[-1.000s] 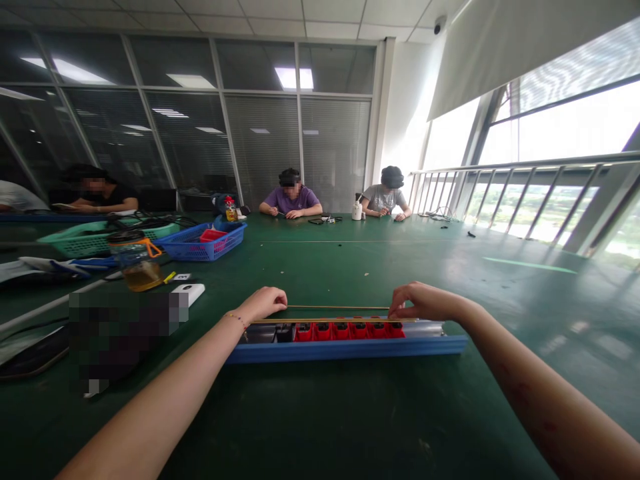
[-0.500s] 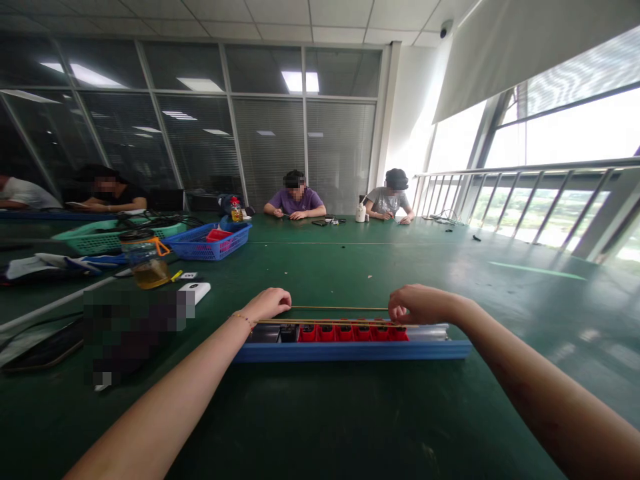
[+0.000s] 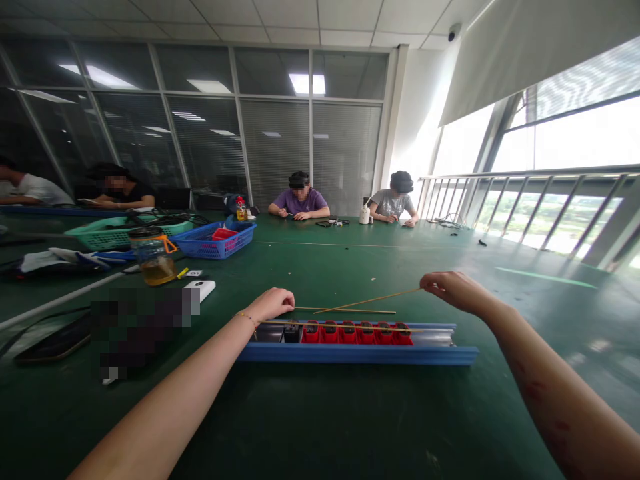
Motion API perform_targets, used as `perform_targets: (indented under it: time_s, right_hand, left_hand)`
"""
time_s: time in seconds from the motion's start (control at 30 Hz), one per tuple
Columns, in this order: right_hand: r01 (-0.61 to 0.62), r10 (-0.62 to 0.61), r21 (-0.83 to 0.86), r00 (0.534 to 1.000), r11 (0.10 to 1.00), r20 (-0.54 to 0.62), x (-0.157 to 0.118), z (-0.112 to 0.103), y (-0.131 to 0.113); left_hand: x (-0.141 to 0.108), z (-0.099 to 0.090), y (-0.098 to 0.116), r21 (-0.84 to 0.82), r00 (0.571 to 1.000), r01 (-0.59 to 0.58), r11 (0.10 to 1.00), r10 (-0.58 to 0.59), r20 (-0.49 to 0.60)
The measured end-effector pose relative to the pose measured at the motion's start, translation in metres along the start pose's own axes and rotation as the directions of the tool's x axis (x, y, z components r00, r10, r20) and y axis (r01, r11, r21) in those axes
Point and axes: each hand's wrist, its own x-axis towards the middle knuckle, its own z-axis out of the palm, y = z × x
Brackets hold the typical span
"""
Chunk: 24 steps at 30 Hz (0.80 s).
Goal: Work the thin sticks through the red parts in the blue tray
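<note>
My right hand [image 3: 453,290] is closed in a pinch on one end of a thin tan stick [image 3: 370,301], which slants down to the left. My left hand [image 3: 273,305] is closed, its fingertips at the left end of a second thin stick [image 3: 350,311]. A third stick [image 3: 340,325] runs from below my left hand across a row of red holders with black tops [image 3: 347,333]. These sit in a long blue-and-silver channel [image 3: 360,355] on the table, with a black block [image 3: 293,332] at their left. My left forearm covers the channel's left end.
On the left of the green table [image 3: 320,420] are a phone [image 3: 55,340], a jar of amber liquid [image 3: 155,260], a blue basket [image 3: 215,241] and a green basket [image 3: 110,232]. Several people sit at the far side, two of them [image 3: 300,200] facing me. A railing [image 3: 530,207] stands at right.
My right hand has moved up and right, away from the channel, drawing one end of a stick with it. My left hand has stayed nearly in place. The view has shifted slightly.
</note>
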Motion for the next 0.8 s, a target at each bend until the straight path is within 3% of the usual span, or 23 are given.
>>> perform_targets:
  time_s: [0.17, 0.53, 0.8]
  right_hand:
    - [-0.066, 0.064, 0.03, 0.996, 0.997, 0.07, -0.002, 0.034, 0.012]
    - [-0.067, 0.039, 0.167, 0.985, 0.984, 0.169, 0.035, 0.068, -0.042]
    - [-0.053, 0.018, 0.199, 0.985, 0.979, 0.17, 0.052, 0.079, -0.062]
  left_hand:
    - [0.0, 0.0, 0.001, -0.012, 1.0, 0.002, 1.0, -0.002, 0.008]
    - [0.002, 0.0, 0.005, -0.039, 1.0, -0.019, 0.999, 0.02, 0.02]
    - [0.001, -0.001, 0.006, -0.057, 0.998, -0.001, 0.998, 0.005, 0.058]
